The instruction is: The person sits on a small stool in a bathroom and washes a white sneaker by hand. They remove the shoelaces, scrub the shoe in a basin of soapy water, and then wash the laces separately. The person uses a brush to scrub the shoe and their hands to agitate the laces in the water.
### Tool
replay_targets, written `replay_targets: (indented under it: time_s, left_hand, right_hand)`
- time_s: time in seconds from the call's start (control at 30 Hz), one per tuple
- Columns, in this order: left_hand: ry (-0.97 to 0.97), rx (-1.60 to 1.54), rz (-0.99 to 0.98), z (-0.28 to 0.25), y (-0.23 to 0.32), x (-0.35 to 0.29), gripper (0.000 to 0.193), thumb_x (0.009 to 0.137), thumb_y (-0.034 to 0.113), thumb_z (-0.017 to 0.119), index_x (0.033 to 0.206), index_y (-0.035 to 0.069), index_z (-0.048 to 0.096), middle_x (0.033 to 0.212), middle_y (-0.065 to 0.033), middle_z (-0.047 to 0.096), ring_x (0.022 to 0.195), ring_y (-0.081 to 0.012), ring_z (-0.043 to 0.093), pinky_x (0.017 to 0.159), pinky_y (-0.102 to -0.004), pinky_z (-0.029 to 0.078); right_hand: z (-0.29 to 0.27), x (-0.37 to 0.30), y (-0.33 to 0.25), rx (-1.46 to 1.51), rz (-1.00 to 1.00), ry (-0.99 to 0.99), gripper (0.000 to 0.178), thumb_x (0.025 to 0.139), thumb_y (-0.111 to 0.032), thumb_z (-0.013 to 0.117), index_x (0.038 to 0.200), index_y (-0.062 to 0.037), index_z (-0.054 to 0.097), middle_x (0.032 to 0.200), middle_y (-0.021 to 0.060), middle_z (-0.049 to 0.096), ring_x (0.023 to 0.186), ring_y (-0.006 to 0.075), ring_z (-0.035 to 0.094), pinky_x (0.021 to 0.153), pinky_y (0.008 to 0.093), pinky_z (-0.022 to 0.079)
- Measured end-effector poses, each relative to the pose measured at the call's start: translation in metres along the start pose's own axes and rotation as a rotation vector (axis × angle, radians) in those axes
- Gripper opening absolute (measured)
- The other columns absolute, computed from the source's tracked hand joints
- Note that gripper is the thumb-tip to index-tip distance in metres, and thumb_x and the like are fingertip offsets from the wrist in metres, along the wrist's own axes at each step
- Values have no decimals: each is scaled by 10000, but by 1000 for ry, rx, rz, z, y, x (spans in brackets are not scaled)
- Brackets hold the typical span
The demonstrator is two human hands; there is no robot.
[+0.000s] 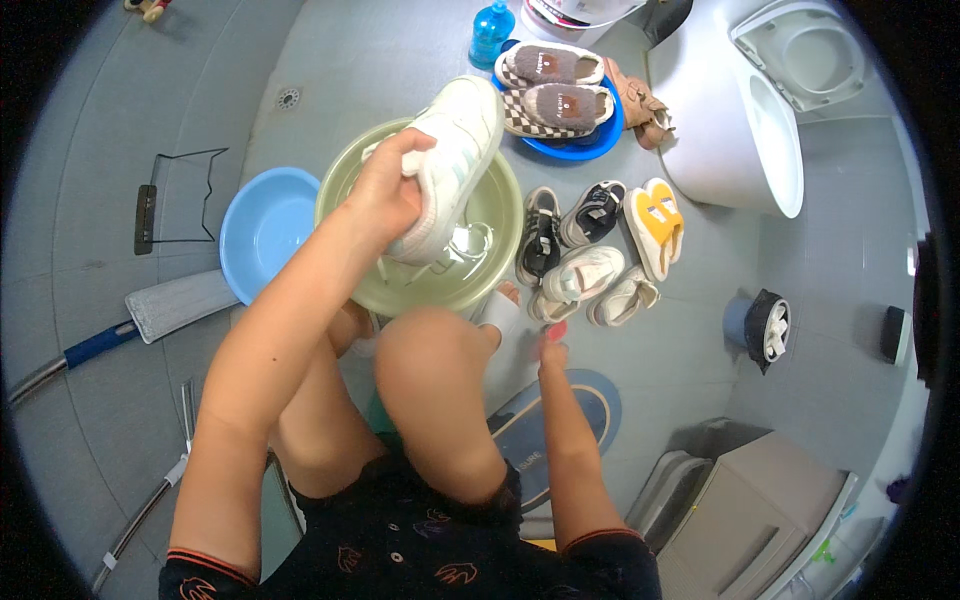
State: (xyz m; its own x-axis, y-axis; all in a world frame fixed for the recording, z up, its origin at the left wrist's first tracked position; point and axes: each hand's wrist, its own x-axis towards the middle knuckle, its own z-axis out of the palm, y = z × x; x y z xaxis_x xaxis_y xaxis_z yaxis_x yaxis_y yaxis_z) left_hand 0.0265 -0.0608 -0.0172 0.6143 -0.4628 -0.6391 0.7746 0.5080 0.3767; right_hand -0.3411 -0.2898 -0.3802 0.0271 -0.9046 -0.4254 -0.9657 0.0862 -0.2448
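My left hand (pixel 388 195) grips a white sneaker (pixel 458 140), its fingers closed round the shoe's opening. The sneaker is tilted above a pale green basin (pixel 507 240) that holds water, with a lace hanging from it. Lower and to the right, my right hand (pixel 553 354) is closed on a small pinkish-red object (pixel 556 330); motion blurs it, so its kind cannot be made out. Just beyond that hand stand more white sneakers (pixel 588 272) and a pair of black shoes (pixel 594 212).
A light blue basin (pixel 268 225) stands left of the green one. Farther off, checkered slippers (pixel 550 105) rest on a blue basin (pixel 575 152) near a blue bottle (pixel 491 38). Yellow slippers (pixel 656 225), a toilet (pixel 720 110), a waste bin (pixel 745 325) and a bath mat (pixel 580 395) are to the right.
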Motion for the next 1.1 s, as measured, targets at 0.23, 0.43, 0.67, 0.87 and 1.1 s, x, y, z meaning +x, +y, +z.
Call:
replay_targets:
  time_s: [0.23,0.43,0.67,0.87,1.1]
  left_hand:
    - [-93,-91,30,13,-47,21,450,872,231,545,1229,-37,485,1152,-163,601,1060,-278,590,985,-401,444]
    - [-129,-139,-58,37,-100,47,445,844,226,594,1201,-22,499,1130,-124,599,1028,-230,589,914,-329,472]
    - [-236,-31,-175,44,-151,58,543,857,304,593,1276,-12,455,1191,-140,581,1058,-236,576,924,-341,454]
    - [-236,-17,-167,50,-171,63,561,870,354,617,1269,-12,467,1136,-130,603,1065,-215,562,980,-335,431]
    - [-159,489,-18,51,-169,79,834,853,346,639,1474,7,198,1432,-206,377,1366,-267,315,1105,-406,282]
  right_hand:
    - [-136,-150,-176,684,-829,-93,619,812,-121,689,1359,-29,415,1418,188,341,1275,307,405,977,393,432]
    - [-169,-201,-232,432,-1263,-63,855,667,-114,793,1400,-28,361,1515,295,128,1371,466,250,1046,463,361]
    - [-177,-188,-227,334,-1169,79,982,597,-116,831,1420,-20,304,1507,310,136,1334,468,320,995,443,426]
    - [-170,-179,-226,247,-1138,147,973,592,-96,820,1421,-50,313,1514,303,138,1228,468,460,882,437,501]
    - [-137,-121,-243,390,-1069,87,712,683,-148,789,1294,-37,439,1386,267,425,1245,432,450,988,418,419]
